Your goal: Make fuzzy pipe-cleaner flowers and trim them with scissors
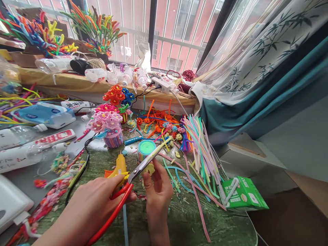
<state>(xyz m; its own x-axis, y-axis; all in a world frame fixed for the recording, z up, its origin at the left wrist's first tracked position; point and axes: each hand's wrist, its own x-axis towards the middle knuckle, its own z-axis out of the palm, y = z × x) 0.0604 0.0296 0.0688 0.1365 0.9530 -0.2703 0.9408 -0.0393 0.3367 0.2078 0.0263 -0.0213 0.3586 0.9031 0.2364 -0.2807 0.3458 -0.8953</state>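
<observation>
My left hand [102, 194] is closed around red-handled scissors [120, 205], whose blades point up and to the right. In my right hand [159, 188], a small yellow fuzzy flower-like piece [148, 169] is pinched between thumb and fingers, right beside the blades. A pale yellow strip [164, 144] runs along the far part of the blades; where it ends against them is hard to tell. Just beyond my hands stands a round pot wrapped in fuzzy stems with a mint-green top [147, 147]. A yellow glue gun [120, 164] lies beyond my left hand, partly hidden.
Pink flowers fill a striped pot [114, 138] at back left. Orange scraps [164, 118] cover the table's rear. A bundle of pastel pipe cleaners [202, 153] and a green packet [244, 193] lie right. Plastic bottles [33, 152] and a black cord [85, 167] are left.
</observation>
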